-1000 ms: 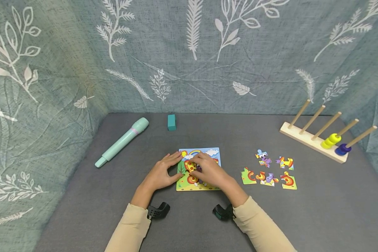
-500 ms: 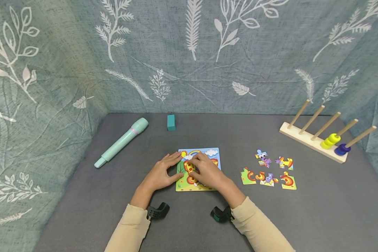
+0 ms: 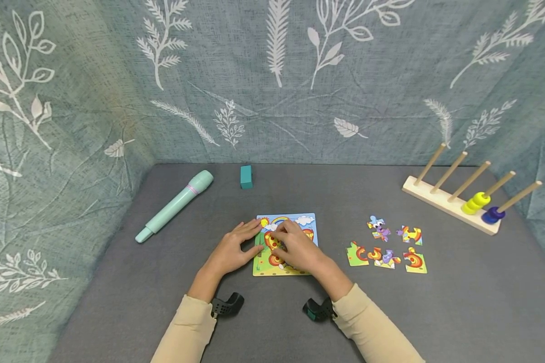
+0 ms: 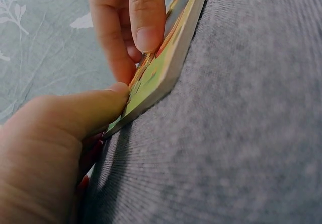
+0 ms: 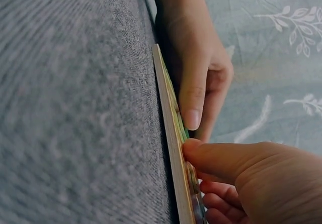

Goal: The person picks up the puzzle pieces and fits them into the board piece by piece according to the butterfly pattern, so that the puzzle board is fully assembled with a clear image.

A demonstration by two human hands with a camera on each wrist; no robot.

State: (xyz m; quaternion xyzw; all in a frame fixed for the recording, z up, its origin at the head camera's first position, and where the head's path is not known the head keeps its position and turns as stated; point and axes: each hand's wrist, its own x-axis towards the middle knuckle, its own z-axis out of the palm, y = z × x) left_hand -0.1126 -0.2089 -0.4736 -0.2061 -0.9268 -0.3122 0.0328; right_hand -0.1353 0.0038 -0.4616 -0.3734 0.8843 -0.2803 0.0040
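A jigsaw puzzle board with a sun, rainbow and red-spotted orange butterfly wing lies flat before the person. My left hand rests along its left side, fingers extended over the upper left corner and thumb pressing the green part. From the right, my right hand reaches over the middle, its thumb and index finger set on either side of a spotted puzzle piece. The right hand covers much of the picture's centre. In the left wrist view, the board shows its thick pale edge.
Several loose puzzle pieces lie right of the board. Behind them stands a wooden peg stacker with yellow and blue beads. A mint-green microphone-shaped stick lies at the left, near a teal block. A patterned cloth hangs behind.
The green puzzle piece near the left thumb, slightly raised before, now lies flat in the board. My right hand has shifted slightly left; my left hand has kept its place.
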